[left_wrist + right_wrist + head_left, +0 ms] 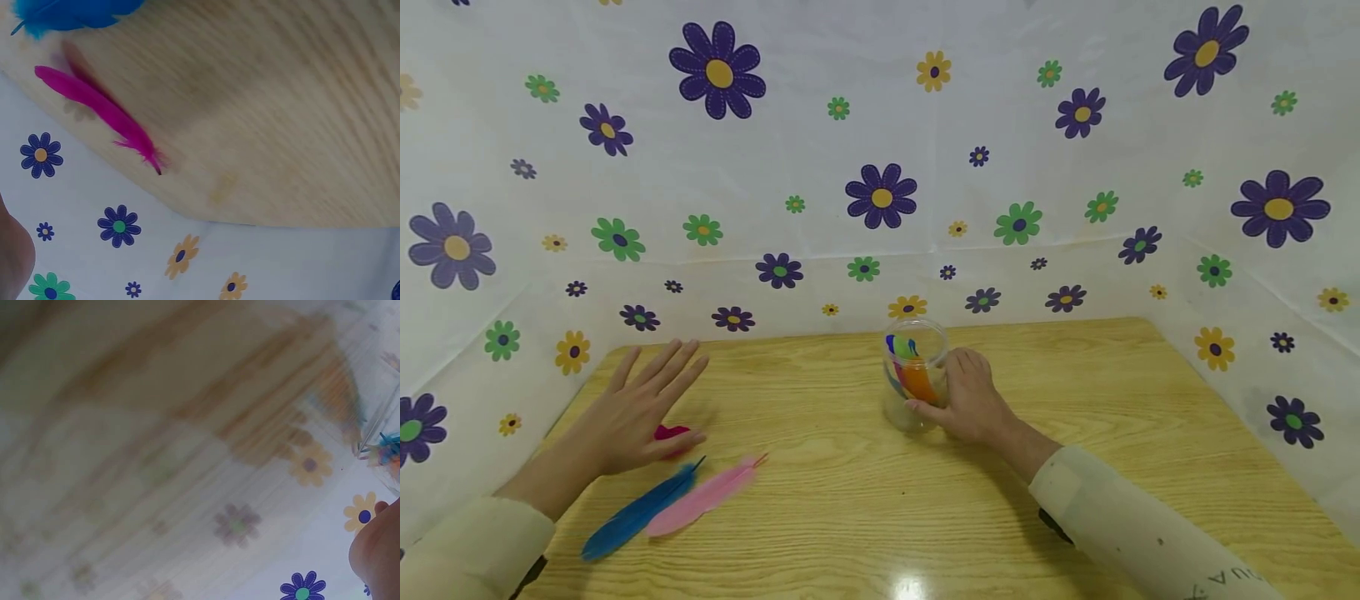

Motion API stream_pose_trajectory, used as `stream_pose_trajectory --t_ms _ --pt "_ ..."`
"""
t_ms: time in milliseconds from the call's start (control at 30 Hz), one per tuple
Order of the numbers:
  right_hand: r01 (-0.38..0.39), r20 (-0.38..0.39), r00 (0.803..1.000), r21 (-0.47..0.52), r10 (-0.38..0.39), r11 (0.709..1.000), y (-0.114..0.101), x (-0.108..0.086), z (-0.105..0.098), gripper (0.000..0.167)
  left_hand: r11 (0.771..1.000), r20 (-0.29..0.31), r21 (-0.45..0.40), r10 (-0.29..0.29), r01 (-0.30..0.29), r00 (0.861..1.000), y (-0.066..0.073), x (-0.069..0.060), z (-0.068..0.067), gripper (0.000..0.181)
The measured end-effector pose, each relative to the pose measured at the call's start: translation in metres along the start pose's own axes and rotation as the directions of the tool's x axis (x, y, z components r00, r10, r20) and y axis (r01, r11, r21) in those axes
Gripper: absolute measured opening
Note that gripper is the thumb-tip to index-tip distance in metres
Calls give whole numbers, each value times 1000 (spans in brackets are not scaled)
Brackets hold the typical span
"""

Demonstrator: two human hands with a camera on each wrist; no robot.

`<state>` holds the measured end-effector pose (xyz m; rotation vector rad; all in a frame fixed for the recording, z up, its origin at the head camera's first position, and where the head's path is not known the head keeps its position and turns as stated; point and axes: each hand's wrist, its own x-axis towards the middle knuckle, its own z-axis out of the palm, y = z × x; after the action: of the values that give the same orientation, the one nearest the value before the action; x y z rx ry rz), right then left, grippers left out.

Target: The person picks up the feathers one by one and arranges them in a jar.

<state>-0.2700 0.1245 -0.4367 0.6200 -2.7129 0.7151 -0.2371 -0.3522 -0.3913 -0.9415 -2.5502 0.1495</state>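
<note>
My right hand [973,398] grips a clear plastic jar [898,412] from its right side. Colourful feathers [917,379] in orange, green and blue stand inside it. On the left, my left hand [643,417] is spread flat above a magenta feather [672,440], covering part of it in the head view. The left wrist view shows that whole magenta feather [109,112], with a shadow beside it; whether it touches the table I cannot tell. Nearer to me, a blue feather [640,512] and a pink feather [703,500] lie side by side.
The wooden table [850,517] has a light grain. A white cloth [820,150] printed with purple, green and yellow flowers hangs behind the table and along both sides. The right wrist view catches only an edge of the jar with feathers [387,450].
</note>
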Motion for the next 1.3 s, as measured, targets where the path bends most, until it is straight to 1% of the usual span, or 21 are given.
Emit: stream_pose_trajectory --t_ms 200,333,433,533,567,633,700,800,900,1033,1100,1133,1300 --pt "-3 0 1000 -2 3 1000 0 0 0 72 996 -5 -66 -64 63 998 2 -17 10 99" --pt "-1 6 1000 -2 1 1000 1 0 -1 72 990 11 -76 -114 115 993 2 -28 18 101" --pt "-4 10 1000 1 4 1000 0 0 -1 71 983 24 -83 -161 162 987 2 -34 23 102" --pt "-4 13 1000 -1 4 1000 0 0 -2 71 966 39 -121 -224 227 974 1 -40 27 102" --pt "-1 11 1000 -1 1 1000 0 -1 -2 71 957 40 -145 -248 251 968 0 -41 28 100" --pt "1 8 1000 -4 -1 1000 0 -1 -3 71 928 30 -218 -304 303 952 -2 -42 30 95" --pt "5 4 1000 -2 -5 1000 0 -1 -3 70 888 3 -307 -360 344 933 -5 -43 30 89" --pt "12 4 1000 -4 -12 1000 1 -2 -3 70 831 -32 -411 -425 376 904 -8 -46 29 80" --pt "12 2 1000 -5 -12 1000 1 -2 -2 70 800 -37 -453 -458 394 888 -13 -50 29 75" --pt "2 3 1000 -3 -2 1000 1 -2 -2 69 770 -18 -484 -483 415 876 -17 -55 31 70" --pt "-1 9 1000 -2 1 1000 0 -2 -1 70 763 -8 -490 -487 421 873 -18 -58 31 70" --pt "-3 12 1000 -1 3 1000 0 -2 -1 71 766 -4 -484 -484 422 875 -18 -60 31 70" --pt "-2 18 1000 -6 3 1000 -2 0 -2 72 811 40 -414 -437 412 899 -18 -64 34 80"
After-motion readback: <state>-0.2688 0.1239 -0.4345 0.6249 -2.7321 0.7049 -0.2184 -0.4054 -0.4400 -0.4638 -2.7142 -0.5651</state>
